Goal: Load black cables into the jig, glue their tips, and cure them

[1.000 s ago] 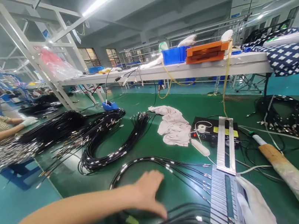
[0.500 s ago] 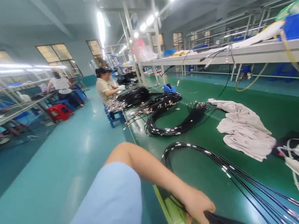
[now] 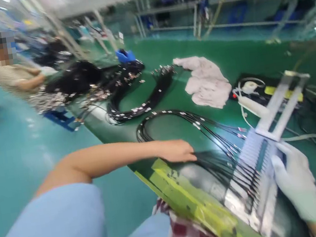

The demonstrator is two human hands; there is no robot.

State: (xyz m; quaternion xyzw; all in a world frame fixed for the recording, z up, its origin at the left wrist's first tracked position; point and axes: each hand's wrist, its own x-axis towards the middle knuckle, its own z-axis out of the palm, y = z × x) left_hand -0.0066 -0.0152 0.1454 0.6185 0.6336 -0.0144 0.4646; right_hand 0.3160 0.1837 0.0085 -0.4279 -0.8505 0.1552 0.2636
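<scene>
My bare left hand [image 3: 177,151] is closed around a bundle of thin black cables [image 3: 209,162] near the front edge of the bench. The cables fan out to the right into a white and pale blue slotted fixture [image 3: 248,152], their ends lying side by side across it. My right hand [image 3: 296,177], in a white glove, grips the right side of this fixture, its thumb against the edge; the fingers are partly hidden. Behind my left hand, the cables loop back over the bench, with small white labels on them.
Yellow-green tape [image 3: 194,200] runs along the edge of the green bench [image 3: 154,55]. Farther back lie a crumpled pale cloth [image 3: 207,81], more cable bundles [image 3: 143,101] and a blue holder [image 3: 125,56]. A white corded device [image 3: 253,106] sits behind the fixture. A co-worker [image 3: 5,74] sits at left.
My view has swung right and down, bringing the fixture and my gloved right hand into sight. My left hand still holds the cable bundle.
</scene>
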